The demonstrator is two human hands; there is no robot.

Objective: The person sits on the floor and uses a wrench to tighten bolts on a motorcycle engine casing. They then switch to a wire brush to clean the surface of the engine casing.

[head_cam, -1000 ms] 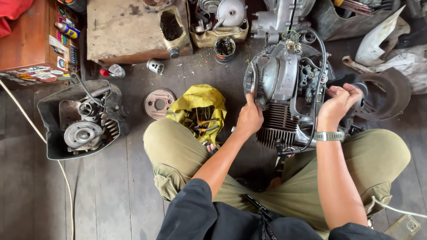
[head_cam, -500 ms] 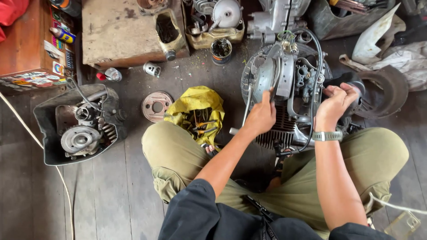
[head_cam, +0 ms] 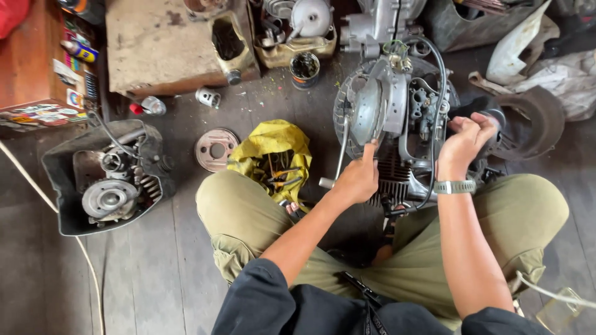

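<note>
Left hand (head_cam: 357, 180) grips small engine (head_cam: 397, 124) low edge; right hand (head_cam: 462, 139) clamped on its side; engine partly stripped, parts on floor (head_cam: 143, 273).

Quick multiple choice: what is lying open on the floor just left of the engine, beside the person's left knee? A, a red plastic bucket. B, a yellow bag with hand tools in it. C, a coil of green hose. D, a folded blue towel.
B: a crumpled yellow bag lies open between the engine and the round metal disc, with hand tools showing inside.
</note>
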